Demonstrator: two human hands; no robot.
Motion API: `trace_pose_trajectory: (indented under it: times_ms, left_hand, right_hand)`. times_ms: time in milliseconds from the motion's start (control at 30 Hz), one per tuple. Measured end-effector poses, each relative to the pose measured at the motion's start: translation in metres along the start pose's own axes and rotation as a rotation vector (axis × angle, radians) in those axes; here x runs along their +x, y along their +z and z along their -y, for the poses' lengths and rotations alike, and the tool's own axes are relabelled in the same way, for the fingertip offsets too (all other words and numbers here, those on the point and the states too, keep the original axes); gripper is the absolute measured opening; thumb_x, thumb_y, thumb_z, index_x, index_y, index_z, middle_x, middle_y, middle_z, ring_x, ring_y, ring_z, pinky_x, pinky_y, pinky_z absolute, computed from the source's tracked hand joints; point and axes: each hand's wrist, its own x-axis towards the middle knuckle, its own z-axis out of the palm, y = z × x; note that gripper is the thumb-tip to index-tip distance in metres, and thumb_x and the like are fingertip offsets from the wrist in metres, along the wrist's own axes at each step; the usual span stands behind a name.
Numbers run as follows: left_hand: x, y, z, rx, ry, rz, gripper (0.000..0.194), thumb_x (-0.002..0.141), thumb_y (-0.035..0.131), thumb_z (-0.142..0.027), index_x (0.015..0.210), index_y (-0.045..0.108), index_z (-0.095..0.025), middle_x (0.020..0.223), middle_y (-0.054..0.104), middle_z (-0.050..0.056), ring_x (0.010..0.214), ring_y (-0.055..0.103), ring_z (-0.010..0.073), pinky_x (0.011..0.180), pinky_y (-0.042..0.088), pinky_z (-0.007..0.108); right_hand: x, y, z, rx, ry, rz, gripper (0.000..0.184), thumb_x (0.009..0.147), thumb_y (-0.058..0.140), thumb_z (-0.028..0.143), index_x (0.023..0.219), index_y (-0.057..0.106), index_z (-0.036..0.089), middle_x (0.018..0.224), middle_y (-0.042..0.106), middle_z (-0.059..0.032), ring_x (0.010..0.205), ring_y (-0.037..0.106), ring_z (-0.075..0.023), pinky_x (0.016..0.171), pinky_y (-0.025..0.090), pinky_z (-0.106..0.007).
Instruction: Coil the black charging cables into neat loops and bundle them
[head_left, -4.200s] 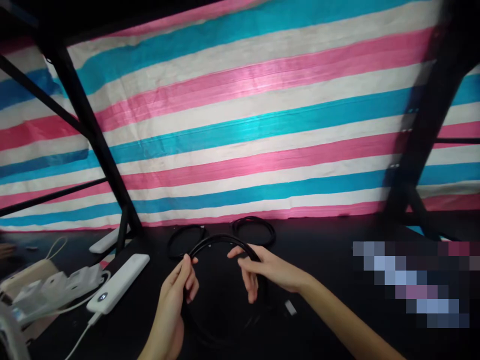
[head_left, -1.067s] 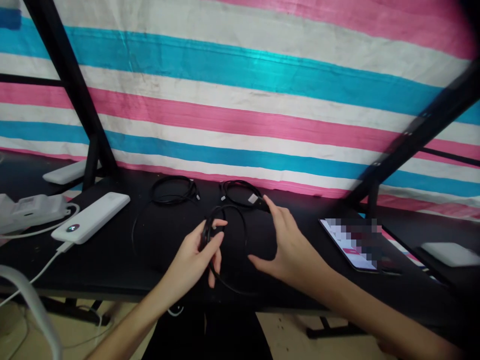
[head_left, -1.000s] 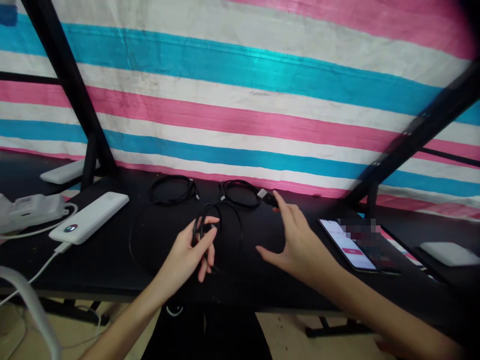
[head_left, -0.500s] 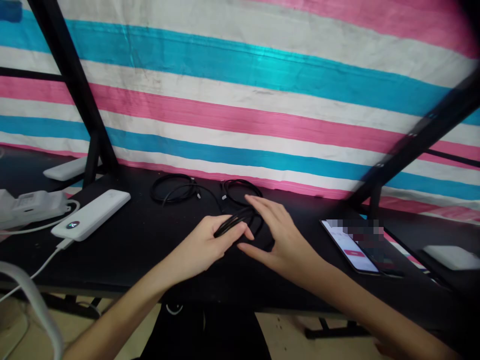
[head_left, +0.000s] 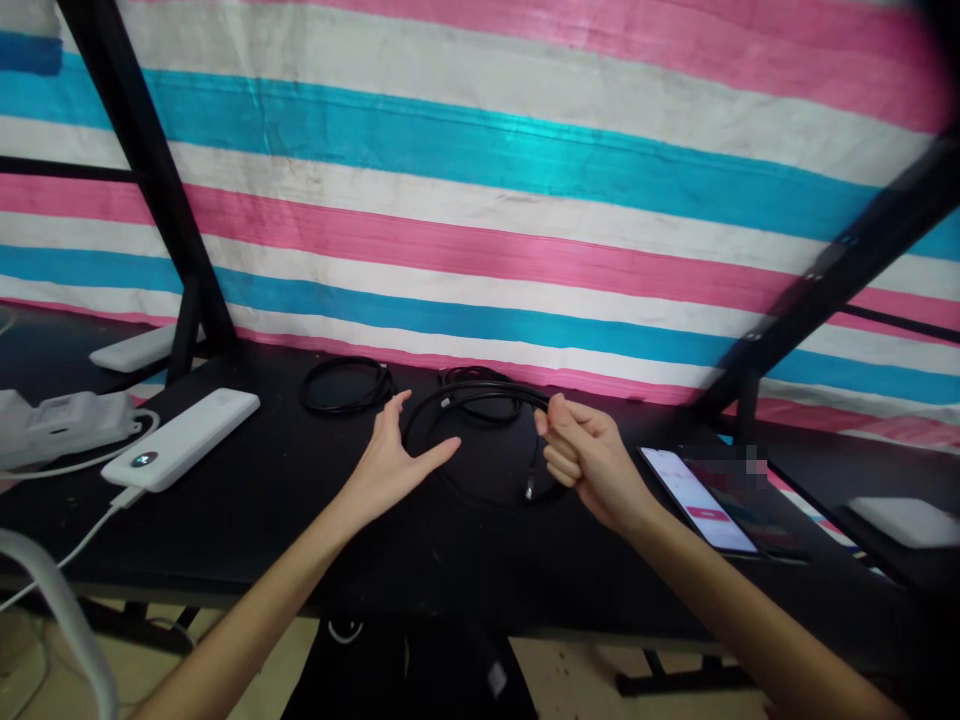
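My right hand is closed on a looped black cable, pinching it at the loop's right side. A plug with a metal tip hangs below that hand. My left hand is open beside the loop's left side, thumb and fingers spread. Whether it touches the cable I cannot tell. Behind, a coiled black cable lies on the black table at the back left. Another coiled cable lies behind the held loop, partly covered by it.
A white power bank with a plugged-in white cable lies on the left, near white adapters. At the right is a phone in a dark folding case. Black metal posts and a striped sheet bound the back.
My left hand has let go of the cable bundle and opened, moving left. My right hand has closed on the cable and moved right. The cable has spread into a wider loop.
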Motion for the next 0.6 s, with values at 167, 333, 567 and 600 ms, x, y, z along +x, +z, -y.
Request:
trace_pose_trajectory:
  times_ms: [167,333,567,600]
  left_hand:
    - [0.009,0.015,0.008,-0.447,-0.283,0.259,0.072,0.07,0.073,-0.041,0.133,0.041,-0.025,0.13,0.053,0.014,0.124,0.047,0.027,0.109,0.03,0.043]
    - [0.008,0.036,-0.005,-0.642,-0.055,0.033,0.08,0.073,0.072,-0.033,0.138,0.025,-0.024,0.083,0.069,0.0,0.083,0.069,0.0164,0.097,0.045,0.035]
    - [-0.004,0.037,-0.04,-0.414,0.061,0.286,0.031,0.082,0.057,-0.046,0.08,0.064,-0.016,0.034,0.033,-0.011,0.025,0.03,0.0037,0.03,0.023,0.015]
    - [-0.004,0.035,-0.046,-0.35,0.097,0.336,0.028,0.081,0.059,-0.043,0.078,0.066,-0.016,0.036,0.037,-0.01,0.026,0.032,0.0031,0.03,0.021,0.015]
  right_hand:
    - [0.007,-0.008,0.003,-0.042,-0.109,0.161,0.039,0.077,0.064,0.053,0.064,0.055,0.017,0.04,0.018,0.0121,0.033,0.011,-0.0006,0.034,0.01,-0.016]
    - [0.012,-0.015,0.002,-0.22,-0.173,0.139,0.041,0.081,0.056,0.055,0.067,0.058,0.017,0.04,0.019,0.0109,0.034,0.014,-0.0027,0.036,0.012,-0.019]
    - [0.01,-0.013,0.01,-0.984,-0.743,-0.335,0.041,0.075,0.066,0.032,0.115,0.06,0.02,0.083,0.06,-0.0053,0.072,0.055,-0.0164,0.065,0.047,-0.031]
    - [0.011,-0.012,0.012,-1.057,-0.813,-0.356,0.049,0.071,0.069,0.032,0.118,0.059,0.02,0.097,0.061,-0.0097,0.088,0.057,-0.0217,0.075,0.048,-0.036]
